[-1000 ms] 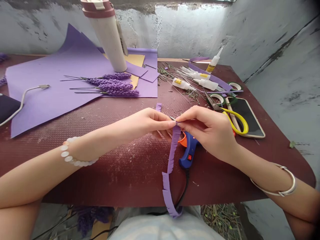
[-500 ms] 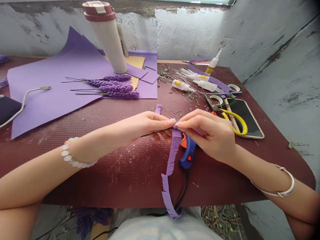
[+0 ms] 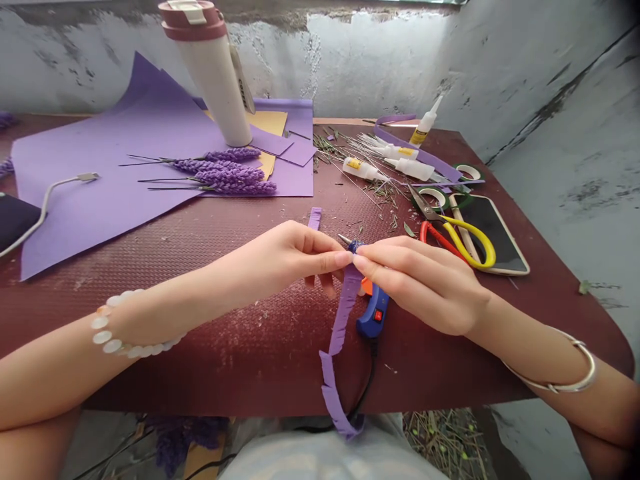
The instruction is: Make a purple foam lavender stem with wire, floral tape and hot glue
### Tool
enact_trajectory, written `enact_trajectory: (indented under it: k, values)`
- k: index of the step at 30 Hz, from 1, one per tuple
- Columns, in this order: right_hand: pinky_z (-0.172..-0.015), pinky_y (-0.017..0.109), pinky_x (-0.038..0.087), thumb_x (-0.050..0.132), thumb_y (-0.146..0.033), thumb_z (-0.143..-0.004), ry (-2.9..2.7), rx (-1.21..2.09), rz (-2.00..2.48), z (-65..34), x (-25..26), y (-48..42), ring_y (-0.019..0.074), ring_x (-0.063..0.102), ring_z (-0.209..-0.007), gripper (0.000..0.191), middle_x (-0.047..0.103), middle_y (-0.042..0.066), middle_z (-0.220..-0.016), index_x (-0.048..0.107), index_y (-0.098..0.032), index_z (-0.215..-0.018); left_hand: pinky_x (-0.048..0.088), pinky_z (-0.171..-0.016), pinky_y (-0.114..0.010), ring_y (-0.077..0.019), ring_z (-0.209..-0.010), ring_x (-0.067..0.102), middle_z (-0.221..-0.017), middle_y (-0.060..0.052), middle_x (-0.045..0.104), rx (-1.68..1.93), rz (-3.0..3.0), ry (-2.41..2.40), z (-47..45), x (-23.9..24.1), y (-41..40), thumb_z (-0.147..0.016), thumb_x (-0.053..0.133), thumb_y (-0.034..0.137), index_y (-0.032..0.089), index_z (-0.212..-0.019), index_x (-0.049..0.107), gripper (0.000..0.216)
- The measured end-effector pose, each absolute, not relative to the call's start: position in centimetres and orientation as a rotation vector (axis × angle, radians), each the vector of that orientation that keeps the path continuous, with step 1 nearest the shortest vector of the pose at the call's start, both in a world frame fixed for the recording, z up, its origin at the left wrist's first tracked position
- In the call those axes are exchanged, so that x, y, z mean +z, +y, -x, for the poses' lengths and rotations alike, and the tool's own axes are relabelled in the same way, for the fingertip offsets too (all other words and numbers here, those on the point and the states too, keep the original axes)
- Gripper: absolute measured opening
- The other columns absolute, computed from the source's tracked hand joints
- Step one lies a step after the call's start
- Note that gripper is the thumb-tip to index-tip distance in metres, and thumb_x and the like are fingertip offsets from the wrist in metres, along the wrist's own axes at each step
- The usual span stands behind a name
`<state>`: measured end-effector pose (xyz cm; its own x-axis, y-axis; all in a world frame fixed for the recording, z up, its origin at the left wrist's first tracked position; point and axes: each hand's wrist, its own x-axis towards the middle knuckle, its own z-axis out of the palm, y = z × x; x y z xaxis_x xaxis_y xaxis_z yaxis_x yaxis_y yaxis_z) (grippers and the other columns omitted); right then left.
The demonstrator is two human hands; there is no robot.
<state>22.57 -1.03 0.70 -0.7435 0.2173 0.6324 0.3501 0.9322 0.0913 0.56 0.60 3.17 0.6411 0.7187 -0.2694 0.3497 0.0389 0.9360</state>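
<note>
Both hands are meeting right over the middle of the maroon counter [image 3: 240, 360]. The left hand [image 3: 317, 253] has thumb and fingers pinched on the top end of a fringed purple strip [image 3: 345, 313], and the right hand [image 3: 425, 280] is pinching the same spot, fingertips basically touching. The strip hangs down from there, past the counter's near edge, and curls at the bottom. A blue glue gun [image 3: 374, 313] with a red switch sits just behind the strip, partly hidden by the right hand. Another bit of purple [image 3: 315, 218] pokes out beyond the left hand; can't tell if it's the same piece. Off to the right there's yellow-handled scissors [image 3: 473, 243] overlapping a phone [image 3: 495, 233], and purple flower sprigs [image 3: 230, 177] lie far left.
</note>
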Motion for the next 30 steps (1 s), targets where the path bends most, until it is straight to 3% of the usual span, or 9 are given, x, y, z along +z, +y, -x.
enact_trajectory:
  k: [6, 13, 16, 25, 30]
  values:
    - [-0.085, 0.032, 0.060, 0.053, -0.012, -0.089, -2.484, -0.438, 0.241, -23.1, 0.8, -0.6, 0.0209, 0.069, -0.092, 0.018, 0.073, 0.006, -0.097, 0.064, -0.022, -0.099, 0.035, -0.055, -0.020, -0.0080, -0.057, 0.048, -0.060, 0.003, 0.058, 0.316, -1.572, 0.920, -0.6, 3.3, 0.5, -0.088, 0.058, 0.033, 0.015, -0.073, 0.064, 0.024]
    - [-0.088, 0.033, 0.057, 0.059, -0.010, -0.081, -2.313, 0.147, 0.556, -22.6, -0.2, -0.2, 0.0192, 0.066, -0.102, 0.040, 0.068, 0.007, -0.110, 0.053, -0.022, -0.119, 0.037, -0.054, -0.019, -0.0092, -0.060, 0.050, -0.065, 0.003, 0.060, 0.416, -1.853, 0.989, -0.5, 3.5, 0.8, -0.086, 0.060, 0.031, 0.016, -0.083, 0.070, 0.019]
    - [-0.090, 0.032, 0.055, 0.059, -0.017, -0.085, -2.297, 0.298, 0.715, -22.1, 0.0, -0.5, 0.0184, 0.066, -0.102, 0.038, 0.068, 0.005, -0.112, 0.053, -0.024, -0.122, 0.037, -0.056, -0.021, -0.0101, -0.062, 0.051, -0.068, 0.001, 0.063, 0.455, -2.027, 1.018, -0.5, 3.3, 0.5, -0.087, 0.058, 0.031, 0.016, -0.084, 0.071, 0.021]
    - [-0.082, 0.025, 0.056, 0.059, -0.013, -0.087, -2.291, 0.051, 0.784, -21.8, -0.8, -1.2, 0.0152, 0.071, -0.089, 0.023, 0.075, 0.002, -0.100, 0.062, -0.022, -0.109, 0.035, -0.054, -0.018, -0.0067, -0.055, 0.046, -0.064, 0.004, 0.066, 0.533, -2.269, 1.126, -0.8, 2.7, 0.2, -0.084, 0.061, 0.024, 0.016, -0.084, 0.072, 0.014]
    - [-0.074, 0.027, 0.056, 0.063, -0.022, -0.087, -2.235, 0.012, 0.838, -21.2, -0.8, -1.7, 0.0159, 0.071, -0.079, 0.013, 0.075, 0.002, -0.090, 0.063, -0.021, -0.100, 0.034, -0.054, -0.019, -0.0076, -0.053, 0.048, -0.065, 0.002, 0.069, 0.523, -2.326, 1.169, -1.2, 2.4, 0.0, -0.083, 0.061, 0.024, 0.018, -0.086, 0.074, 0.014]
